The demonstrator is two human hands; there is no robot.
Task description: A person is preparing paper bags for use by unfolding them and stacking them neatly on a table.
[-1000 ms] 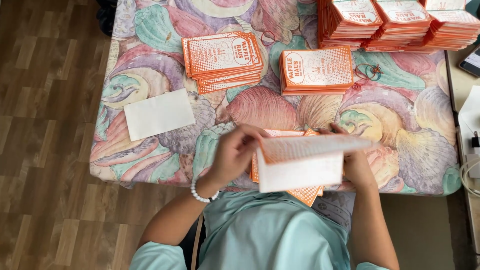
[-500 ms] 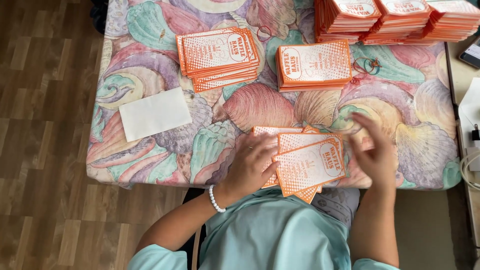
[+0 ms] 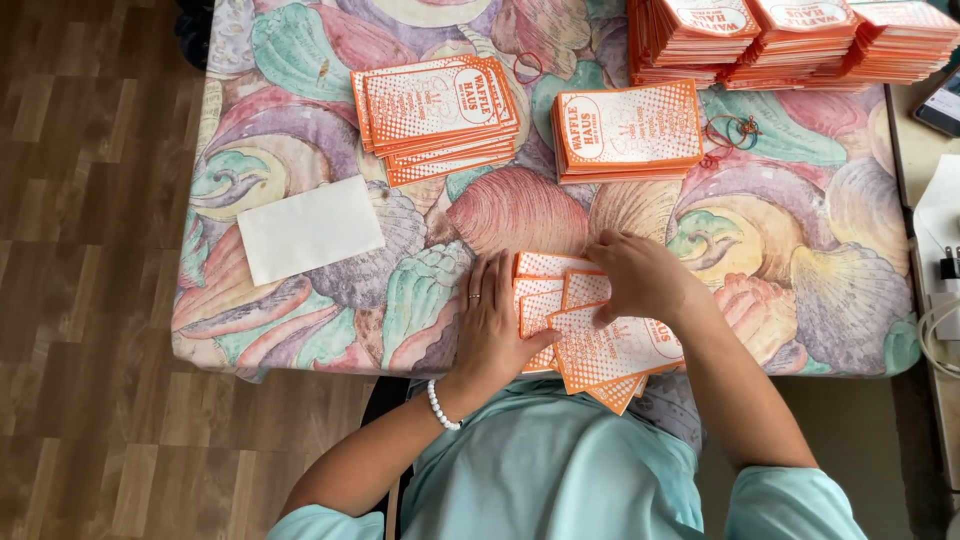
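Note:
A loose pile of orange-and-white printed paper bags lies at the near edge of the table, fanned and overhanging the edge. My left hand lies flat against the pile's left side, fingers together, a ring on one finger and a white bead bracelet at the wrist. My right hand presses down on the top of the pile with bent fingers. Neither hand lifts a bag.
The table wears a shell-patterned cloth. Two stacks of the same bags lie further back, taller stacks at the far right. A white sheet lies left. Rubber bands lie by the middle stack. Wood floor at left.
A second ago both hands held a white-sided bag up; it was turned printed side up and laid on the pile. Now both hands rest on the pile.

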